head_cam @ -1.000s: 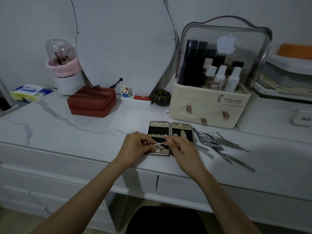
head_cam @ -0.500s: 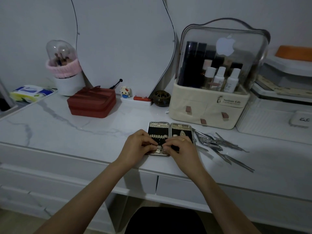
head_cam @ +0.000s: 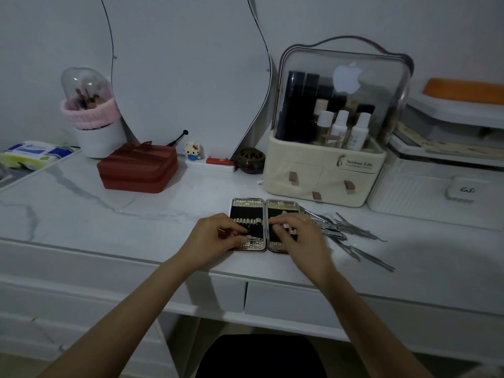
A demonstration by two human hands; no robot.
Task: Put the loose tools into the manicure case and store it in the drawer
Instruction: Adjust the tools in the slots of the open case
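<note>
Case [head_cam: 263, 203] open flat on desk [head_cam: 136, 214]. Small tool, held between both hands a second ago, now under left fingers [head_cam: 231, 236] in left half; right fingers [head_cam: 283, 230] curled on right half, grip unclear. Loose tools [head_cam: 354, 233] remain right.

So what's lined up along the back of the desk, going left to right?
Tissue pack → white brush pot → red case → cat figure → dark round bowl → cream makeup box → white bins.
</note>
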